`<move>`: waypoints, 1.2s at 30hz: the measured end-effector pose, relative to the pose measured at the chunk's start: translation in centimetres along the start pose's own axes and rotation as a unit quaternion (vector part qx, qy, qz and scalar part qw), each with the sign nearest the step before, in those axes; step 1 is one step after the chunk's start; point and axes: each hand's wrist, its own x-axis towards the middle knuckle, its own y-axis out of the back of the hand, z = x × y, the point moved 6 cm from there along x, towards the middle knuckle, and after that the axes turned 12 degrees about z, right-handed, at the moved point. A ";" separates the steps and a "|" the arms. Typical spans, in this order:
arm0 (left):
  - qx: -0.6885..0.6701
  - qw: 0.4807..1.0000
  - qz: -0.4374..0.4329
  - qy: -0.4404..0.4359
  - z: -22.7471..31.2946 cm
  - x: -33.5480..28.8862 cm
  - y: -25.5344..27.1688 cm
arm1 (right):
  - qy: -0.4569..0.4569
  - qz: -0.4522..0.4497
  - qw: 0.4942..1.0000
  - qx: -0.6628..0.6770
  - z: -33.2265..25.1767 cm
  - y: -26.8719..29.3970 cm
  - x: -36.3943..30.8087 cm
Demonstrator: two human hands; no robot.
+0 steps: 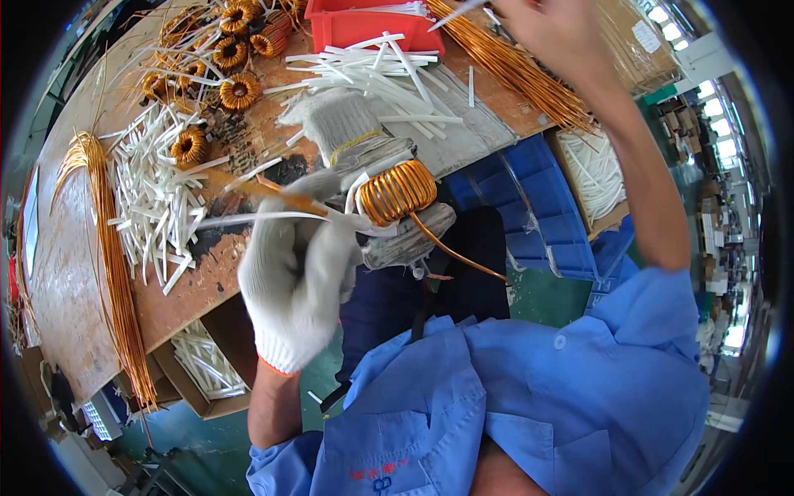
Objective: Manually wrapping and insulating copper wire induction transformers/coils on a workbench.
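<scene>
my left hand (299, 277) is in a white knit glove and it's closed around a thin white sleeve tube (248, 219) plus the end of a copper lead (273, 194), pinching them together so the tube can line up with the wire. the tube sticks out to the left, over the edge of the workbench (74, 273). just right of that hand is the copper-wound toroid coil (397, 192), sitting on a grey padded block or clamp (409, 236) in front of me, which keeps it up off the bench so the leads hang free. one lead (459, 255) trails down to the right toward my lap. there's another white glove (335, 120) lying just behind the coil.

my right hand (546, 29) is bare and reaching to the far side, up by the red bin (372, 29) and the long bundle of copper wire (513, 70). it looks like the fingers are pinching another white tube (455, 12), but it's blurry at the frame edge, so i can't tell for sure.

loose white tubes (157, 198) are piled on the left and more (372, 70) in the middle, all within reach. finished coils (223, 50) sit at the far left. blue crates (538, 215) are under the bench on the right.
</scene>
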 end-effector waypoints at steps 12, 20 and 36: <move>-0.203 0.967 0.057 0.145 -7.6 -0.4 0.2 | -0.125 -0.212 0.902 0.354 -16.3 6.8 -15.9; -0.256 0.941 0.102 0.195 -9.8 -2.7 0.7 | 0.160 -0.062 0.972 0.159 -16.4 2.2 -15.3; 0.162 0.976 -0.146 -0.001 -9.2 -1.9 3.2 | -0.205 -0.022 0.947 0.248 -8.8 -7.2 -18.5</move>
